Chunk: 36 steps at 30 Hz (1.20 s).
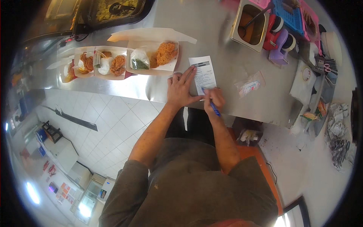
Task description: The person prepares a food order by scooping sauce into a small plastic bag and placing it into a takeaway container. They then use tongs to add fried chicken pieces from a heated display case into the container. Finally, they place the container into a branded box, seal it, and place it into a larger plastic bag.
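A white printed slip of paper (204, 72) lies on the steel counter in front of me. My left hand (182, 87) is spread flat, its fingertips on the slip's left edge. In my right hand (214, 99) is a blue pen (216, 109), gripped with its tip at the lower part of the slip. To the left stands a row of open food boxes. The nearest box (174, 65) holds fried chicken (166, 53) and a clear bag with something green (140, 61). Farther left, another box holds a chicken piece (118, 65) and a white wrapped lump (104, 66).
A small clear packet (250, 86) lies right of the slip. At the back right are a steel pan (250, 27) of brown sauce with a ladle, tape dispensers (281, 48) and a blue basket (289, 15). The steel counter's front edge (249, 118) runs before me.
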Available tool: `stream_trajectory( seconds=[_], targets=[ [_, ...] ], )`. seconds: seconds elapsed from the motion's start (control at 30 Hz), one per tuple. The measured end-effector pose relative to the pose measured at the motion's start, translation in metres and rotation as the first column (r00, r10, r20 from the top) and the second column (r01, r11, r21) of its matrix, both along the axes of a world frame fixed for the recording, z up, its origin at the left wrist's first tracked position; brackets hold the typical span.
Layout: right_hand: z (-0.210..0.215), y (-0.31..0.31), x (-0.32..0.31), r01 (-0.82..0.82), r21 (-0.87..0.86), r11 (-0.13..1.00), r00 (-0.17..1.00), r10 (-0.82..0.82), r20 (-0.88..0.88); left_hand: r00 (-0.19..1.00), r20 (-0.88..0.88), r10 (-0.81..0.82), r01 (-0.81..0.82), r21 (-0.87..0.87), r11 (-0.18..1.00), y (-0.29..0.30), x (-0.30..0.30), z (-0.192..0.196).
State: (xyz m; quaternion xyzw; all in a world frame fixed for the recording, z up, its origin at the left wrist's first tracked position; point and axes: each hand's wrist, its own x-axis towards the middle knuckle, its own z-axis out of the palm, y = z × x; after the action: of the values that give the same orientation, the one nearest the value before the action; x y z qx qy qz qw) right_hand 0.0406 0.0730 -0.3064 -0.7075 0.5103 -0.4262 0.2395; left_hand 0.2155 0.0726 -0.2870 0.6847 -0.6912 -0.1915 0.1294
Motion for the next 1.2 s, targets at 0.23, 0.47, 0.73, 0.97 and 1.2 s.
stream_trajectory(
  seconds=[0.23, 0.47, 0.73, 0.97, 1.2],
  targets=[
    [-0.001, -0.005, 0.004, 0.153, 0.003, 0.988, 0.986, -0.153, -0.059, 1.000, -0.006, -0.013, 0.013, 0.004, 1.000, -0.002, 0.002, 0.005],
    [0.000, -0.002, 0.002, 0.247, 0.137, 0.959, 0.969, -0.246, -0.025, 1.000, -0.026, -0.008, 0.007, -0.017, 1.000, -0.002, 0.002, 0.006],
    [0.002, -0.002, -0.001, 0.245, 0.094, 0.965, 0.967, -0.237, -0.094, 1.000, -0.019, -0.006, 0.006, -0.002, 1.000, 0.000, 0.002, 0.006],
    [0.008, 0.002, -0.003, 0.249, 0.206, 0.946, 0.963, -0.264, 0.050, 1.000, 0.001, -0.013, 0.013, -0.008, 1.000, -0.001, 0.002, 0.006],
    [0.015, -0.001, 0.007, 0.331, 0.209, 0.920, 0.933, -0.352, 0.073, 1.000, -0.016, -0.015, 0.015, 0.003, 1.000, 0.000, 0.002, 0.005]
  ],
)
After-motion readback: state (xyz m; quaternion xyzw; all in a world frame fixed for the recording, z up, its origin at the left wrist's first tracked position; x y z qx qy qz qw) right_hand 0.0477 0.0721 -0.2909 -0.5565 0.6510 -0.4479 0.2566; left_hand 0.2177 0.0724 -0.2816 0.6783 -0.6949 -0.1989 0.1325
